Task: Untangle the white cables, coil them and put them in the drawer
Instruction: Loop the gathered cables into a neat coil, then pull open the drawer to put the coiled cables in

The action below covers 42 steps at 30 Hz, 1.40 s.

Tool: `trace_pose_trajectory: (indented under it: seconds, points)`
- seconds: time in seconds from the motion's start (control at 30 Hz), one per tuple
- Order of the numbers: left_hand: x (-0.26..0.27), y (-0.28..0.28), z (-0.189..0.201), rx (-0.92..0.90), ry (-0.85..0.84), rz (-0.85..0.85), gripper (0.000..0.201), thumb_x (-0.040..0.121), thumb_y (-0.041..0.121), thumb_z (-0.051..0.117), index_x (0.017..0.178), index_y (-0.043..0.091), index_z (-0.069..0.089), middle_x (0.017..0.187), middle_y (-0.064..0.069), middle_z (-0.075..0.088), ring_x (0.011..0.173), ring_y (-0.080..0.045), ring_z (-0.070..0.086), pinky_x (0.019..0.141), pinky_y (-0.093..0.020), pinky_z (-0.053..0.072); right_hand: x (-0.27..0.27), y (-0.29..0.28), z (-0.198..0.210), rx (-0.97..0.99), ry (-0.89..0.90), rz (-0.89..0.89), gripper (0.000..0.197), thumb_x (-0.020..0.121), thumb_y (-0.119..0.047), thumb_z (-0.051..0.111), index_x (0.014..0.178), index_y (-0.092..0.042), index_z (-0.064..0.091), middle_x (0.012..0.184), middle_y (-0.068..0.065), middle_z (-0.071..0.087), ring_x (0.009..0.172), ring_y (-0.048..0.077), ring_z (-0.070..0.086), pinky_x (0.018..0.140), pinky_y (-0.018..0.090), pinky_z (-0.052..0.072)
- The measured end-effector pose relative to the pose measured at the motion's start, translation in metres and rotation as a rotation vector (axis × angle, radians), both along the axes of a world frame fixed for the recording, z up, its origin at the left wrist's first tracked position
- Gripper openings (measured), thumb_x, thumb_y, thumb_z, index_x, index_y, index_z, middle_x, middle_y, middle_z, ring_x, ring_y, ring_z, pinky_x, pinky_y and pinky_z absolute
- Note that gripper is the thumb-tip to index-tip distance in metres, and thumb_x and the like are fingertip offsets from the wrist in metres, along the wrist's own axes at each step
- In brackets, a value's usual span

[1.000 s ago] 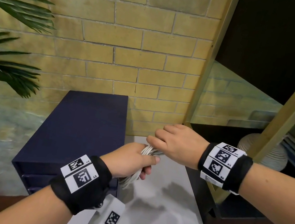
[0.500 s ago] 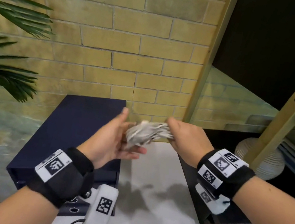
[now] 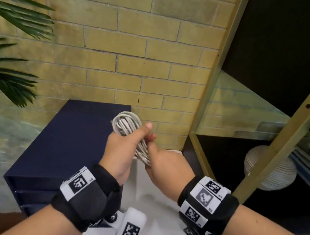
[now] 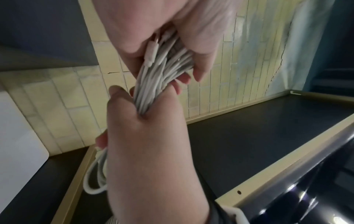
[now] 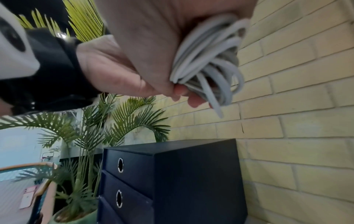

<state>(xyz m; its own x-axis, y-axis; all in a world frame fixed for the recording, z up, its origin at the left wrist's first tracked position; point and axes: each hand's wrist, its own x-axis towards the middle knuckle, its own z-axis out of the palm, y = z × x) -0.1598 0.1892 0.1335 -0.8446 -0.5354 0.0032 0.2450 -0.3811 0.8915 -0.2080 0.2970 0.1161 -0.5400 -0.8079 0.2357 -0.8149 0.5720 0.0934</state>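
Head view showed both hands gripping one bundle of white cables [image 3: 127,128] in mid-air, above the white tabletop [image 3: 157,206] and just right of the dark blue drawer unit [image 3: 76,134]. The left hand [image 3: 123,153] wrapped its fingers and thumb round the middle of the bundle, with a rounded loop standing free above the thumb. The right hand [image 3: 163,168] pinched the lower end between thumb and fingers, touching the left hand.

From the left wrist view, a slim white plug [image 4: 151,53] lay among the strands under the near hand, and a few slack loops hung out below the right hand.

Judging from this, the coiling was nearly done but the drawers [image 5: 130,169] looked closed. To finish well, one hand should take the whole coil firmly enough that the loops cannot spring apart, tucking in the loose end, so the other is free for a drawer's ring pull.

The cables looked smooth, rubbery and springy, thin and round, lying mostly parallel. The drawer unit was matte and boxy, with metal-rimmed round holes as pulls. Behind it stood a rough yellow brick wall [image 3: 130,51].
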Motion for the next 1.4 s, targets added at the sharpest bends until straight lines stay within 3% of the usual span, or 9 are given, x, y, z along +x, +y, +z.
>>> trace_pose_trajectory:
  seconds: [0.13, 0.4, 0.5, 0.67, 0.77, 0.93, 1.1, 1.27, 1.4]
  points:
    - [-0.001, -0.003, 0.000, 0.096, 0.031, 0.066, 0.024, 0.086, 0.010, 0.065, 0.068, 0.014, 0.050, 0.052, 0.002, 0.048, 0.048, -0.010, 0.050, 0.061, -0.031, 0.046, 0.000, -0.003, 0.001, -0.027, 0.004, 0.023, 0.056, 0.092, -0.023, 0.046, 0.141, -0.009, 0.024, 0.108, 0.009, 0.064, 0.088, 0.036, 0.064, 0.064, 0.039, 0.044]
    - [0.000, -0.010, -0.003, 0.138, 0.010, 0.027, 0.022, 0.088, 0.013, 0.064, 0.071, 0.014, 0.050, 0.055, 0.002, 0.043, 0.047, -0.009, 0.046, 0.068, -0.031, 0.051, 0.004, -0.001, -0.008, -0.159, -0.196, 0.081, 0.052, 0.090, -0.038, 0.050, 0.134, -0.018, 0.030, 0.110, 0.008, 0.064, 0.092, 0.035, 0.062, 0.070, 0.042, 0.050]
    - [0.005, -0.010, -0.008, 0.043, -0.008, -0.060, 0.016, 0.081, 0.024, 0.070, 0.081, 0.010, 0.061, 0.073, -0.004, 0.066, 0.070, -0.015, 0.067, 0.074, -0.031, 0.053, -0.001, 0.002, -0.010, -0.211, -0.300, 0.048, 0.042, 0.093, -0.038, 0.047, 0.130, -0.019, 0.035, 0.103, 0.012, 0.066, 0.087, 0.036, 0.062, 0.069, 0.040, 0.049]
    - [0.008, 0.005, -0.025, -0.035, -0.009, -0.144, 0.065, 0.071, 0.033, 0.079, 0.125, 0.008, 0.053, 0.118, -0.014, 0.068, 0.106, -0.020, 0.067, 0.080, -0.029, 0.053, -0.008, 0.008, -0.013, -0.320, -0.595, 0.028, 0.045, 0.093, -0.030, 0.048, 0.135, -0.023, 0.031, 0.096, 0.013, 0.067, 0.077, 0.031, 0.065, 0.069, 0.039, 0.054]
    - [-0.003, 0.019, -0.031, -0.036, -0.023, 0.043, 0.041, 0.078, 0.023, 0.076, 0.111, 0.004, 0.060, 0.097, -0.013, 0.073, 0.096, -0.021, 0.069, 0.088, -0.038, 0.052, -0.006, 0.008, -0.024, -0.250, -0.486, 0.049, 0.049, 0.090, -0.026, 0.048, 0.134, -0.017, 0.028, 0.096, 0.016, 0.067, 0.082, 0.036, 0.064, 0.072, 0.044, 0.053]
    - [-0.004, 0.033, -0.030, -0.094, 0.021, 0.201, 0.012, 0.090, 0.017, 0.062, 0.086, 0.014, 0.052, 0.058, 0.006, 0.054, 0.060, -0.012, 0.059, 0.068, -0.031, 0.051, 0.001, 0.020, -0.031, -0.254, -0.494, 0.164, 0.059, 0.085, -0.030, 0.054, 0.134, -0.015, 0.026, 0.102, 0.013, 0.065, 0.087, 0.034, 0.063, 0.073, 0.042, 0.053]
    - [0.013, 0.028, -0.039, -0.195, -0.003, 0.296, 0.015, 0.091, 0.016, 0.061, 0.088, 0.016, 0.046, 0.055, 0.006, 0.042, 0.048, -0.009, 0.043, 0.073, -0.042, 0.047, 0.003, 0.027, -0.038, -0.173, -0.689, 0.294, 0.078, 0.075, -0.042, 0.069, 0.136, -0.019, 0.025, 0.117, 0.009, 0.063, 0.102, 0.027, 0.062, 0.085, 0.041, 0.052]
    - [0.041, 0.002, -0.048, -0.328, -0.044, 0.429, 0.014, 0.093, 0.015, 0.058, 0.098, 0.014, 0.045, 0.054, 0.006, 0.041, 0.048, -0.009, 0.040, 0.066, -0.034, 0.052, 0.009, 0.024, -0.050, -0.044, -0.825, 0.401, 0.071, 0.072, -0.046, 0.075, 0.129, -0.023, 0.039, 0.118, -0.002, 0.060, 0.094, 0.012, 0.055, 0.084, 0.029, 0.046]
    - [0.069, -0.022, -0.057, -0.451, -0.100, 0.490, 0.015, 0.093, 0.020, 0.058, 0.097, 0.015, 0.045, 0.055, 0.008, 0.043, 0.050, -0.012, 0.041, 0.063, -0.037, 0.047, 0.016, 0.014, -0.067, 0.130, -0.761, 0.469, 0.074, 0.077, -0.044, 0.071, 0.137, -0.016, 0.037, 0.134, 0.006, 0.049, 0.119, 0.021, 0.049, 0.100, 0.033, 0.041]
